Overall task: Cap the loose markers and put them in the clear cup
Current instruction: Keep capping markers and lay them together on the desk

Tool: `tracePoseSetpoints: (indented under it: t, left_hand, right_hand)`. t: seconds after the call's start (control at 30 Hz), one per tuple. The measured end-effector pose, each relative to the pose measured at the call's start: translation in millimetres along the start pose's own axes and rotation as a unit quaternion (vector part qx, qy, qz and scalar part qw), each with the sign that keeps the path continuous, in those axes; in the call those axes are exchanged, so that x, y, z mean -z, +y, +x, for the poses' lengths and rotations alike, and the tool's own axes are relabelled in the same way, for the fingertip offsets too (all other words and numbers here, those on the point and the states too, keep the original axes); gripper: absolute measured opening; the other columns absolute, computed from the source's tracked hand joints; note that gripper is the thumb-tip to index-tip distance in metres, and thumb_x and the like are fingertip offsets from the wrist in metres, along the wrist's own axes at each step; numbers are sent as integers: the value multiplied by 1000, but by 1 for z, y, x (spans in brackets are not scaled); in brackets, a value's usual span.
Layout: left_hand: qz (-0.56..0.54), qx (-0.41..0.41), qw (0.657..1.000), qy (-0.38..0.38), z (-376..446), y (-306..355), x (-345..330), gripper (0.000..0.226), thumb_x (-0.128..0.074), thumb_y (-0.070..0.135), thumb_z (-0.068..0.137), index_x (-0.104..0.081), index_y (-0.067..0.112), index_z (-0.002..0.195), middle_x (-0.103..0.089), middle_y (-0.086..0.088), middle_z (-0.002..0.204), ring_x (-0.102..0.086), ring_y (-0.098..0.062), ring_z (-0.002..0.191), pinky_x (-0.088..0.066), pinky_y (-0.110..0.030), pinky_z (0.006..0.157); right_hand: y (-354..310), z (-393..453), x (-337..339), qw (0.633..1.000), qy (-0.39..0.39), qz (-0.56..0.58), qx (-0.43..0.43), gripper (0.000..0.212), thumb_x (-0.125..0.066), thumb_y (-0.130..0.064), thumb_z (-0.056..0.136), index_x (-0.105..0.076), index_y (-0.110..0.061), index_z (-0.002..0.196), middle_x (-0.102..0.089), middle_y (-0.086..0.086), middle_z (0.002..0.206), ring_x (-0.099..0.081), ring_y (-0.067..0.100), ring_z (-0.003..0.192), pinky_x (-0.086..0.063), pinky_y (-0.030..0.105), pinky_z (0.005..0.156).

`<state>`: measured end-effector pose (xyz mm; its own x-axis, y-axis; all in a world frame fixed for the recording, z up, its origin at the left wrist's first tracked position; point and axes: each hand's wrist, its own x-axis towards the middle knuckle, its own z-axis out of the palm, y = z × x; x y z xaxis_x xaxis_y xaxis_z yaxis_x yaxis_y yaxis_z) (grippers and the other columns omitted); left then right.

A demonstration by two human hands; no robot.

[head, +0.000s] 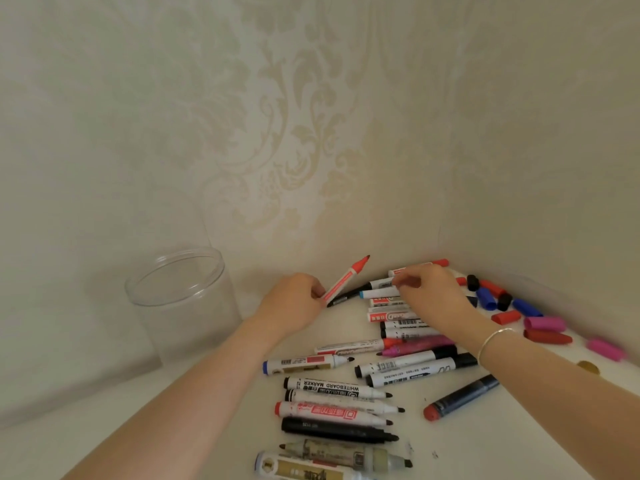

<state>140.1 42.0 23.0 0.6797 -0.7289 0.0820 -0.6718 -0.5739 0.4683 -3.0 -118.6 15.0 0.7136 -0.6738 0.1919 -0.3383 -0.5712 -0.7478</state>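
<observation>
- Patterned wallpaper (284,140) backs a white table (104,427); the clear cup (183,306) stands at the left.
- My left hand (294,299) grips 1 uncapped red marker (344,280), tip tilted up.
- My right hand (429,292), wrist bent, pinches a blue-ended marker (379,293) on the loose markers (346,403); scattered caps (526,317) lie right.

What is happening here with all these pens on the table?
A person is sorting loose markers on a white table. The left hand holds a red marker, uncapped, tip pointing up. The right hand reaches into the marker pile by the wall and pinches a white marker with a blue end. Loose caps in red, blue, black and pink lie to the right. The clear cup on the left holds no markers yet.
</observation>
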Motion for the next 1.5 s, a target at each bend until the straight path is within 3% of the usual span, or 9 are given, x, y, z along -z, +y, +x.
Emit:
tracePoseSetpoints:
  t: [0.17, 0.33, 0.53, 0.7, 0.83, 1.1, 1.27, 1.4, 1.5]
  left_hand:
    - [-114, -31, 990, -79, -4, 20, -9, 9, -64, 16, 86, -68, 17, 95, -66, 2, 79, -59, -12, 75, -44, -25, 68]
    - [-159, -35, 982, -99, -1, 51, -20, 15, -63, 11, 85, -65, 7, 99, -69, -9, 97, -61, -19, 86, -46, -31, 81]
    - [-187, -29, 981, -31, 6, 87, -32, 15, -52, 9, 88, -57, 18, 99, -64, -1, 89, -61, -17, 81, -48, -29, 72]
    - [-152, -103, 982, -44, 10, 124, -55, 21, -50, 10, 94, -67, 22, 94, -62, 10, 87, -55, -6, 68, -42, -14, 59]
    - [-107, -153, 980, -67, 18, 154, -83, 22, -56, 16, 93, -71, 18, 109, -68, 3, 112, -60, -9, 93, -46, -21, 87]
    - [45, -270, 961, -42, 33, 189, -141, 22, -55, 29, 92, -72, 21, 104, -70, 0, 103, -63, -19, 91, -50, -34, 82]
    - [103, -286, 953, -5, 38, 196, -153, 14, -52, 19, 90, -58, 12, 100, -64, -8, 97, -60, -26, 87, -48, -38, 77]
    - [-202, -120, 972, -26, 44, 200, -135, 27, -53, 19, 92, -54, 15, 119, -62, -3, 97, -59, -16, 86, -45, -22, 66]
    - [-565, 52, 815, -120, 50, 201, -110, 31, -51, 14, 94, -56, 16, 124, -63, -2, 90, -58, -14, 85, -45, -23, 76]
  right_hand:
    - [-14, -6, -12, 941, -118, 301, -95, 23, -66, -27, 87, -71, -7, 95, -72, 9, 93, -65, 19, 84, -51, 35, 85]
    - [-21, -5, -18, 924, -23, 364, -113, 27, -59, -18, 91, -67, 7, 93, -69, 26, 97, -66, 33, 85, -54, 42, 88]
    - [-1, -8, 18, 945, 102, 301, -79, 21, -43, -28, 99, -52, -10, 94, -57, 10, 67, -58, 19, 56, -52, 24, 50]
    - [32, -15, 62, 973, 125, 183, -70, 24, -42, -33, 98, -50, -15, 85, -45, 4, 67, -40, 14, 56, -37, 28, 50]
    - [50, -20, 100, 978, 104, 159, -88, 16, -46, -26, 96, -56, -13, 98, -50, 6, 72, -42, 15, 56, -38, 28, 50]
    - [70, -26, 134, 963, 79, 235, -106, 23, -39, -9, 96, -62, -14, 94, -49, 10, 72, -36, 16, 47, -29, 19, 34]
    - [76, -26, 130, 962, 69, 240, -107, 26, -39, -6, 95, -59, 8, 103, -49, 9, 64, -37, 15, 47, -29, 18, 34]
    - [77, -25, 129, 966, 78, 233, -86, 23, -41, -7, 96, -62, 1, 93, -48, 5, 58, -37, 14, 44, -30, 17, 34]
    - [78, -25, 126, 972, 70, 217, -58, 19, -43, -14, 97, -58, -23, 105, -57, 5, 65, -40, 12, 45, -31, 18, 37]
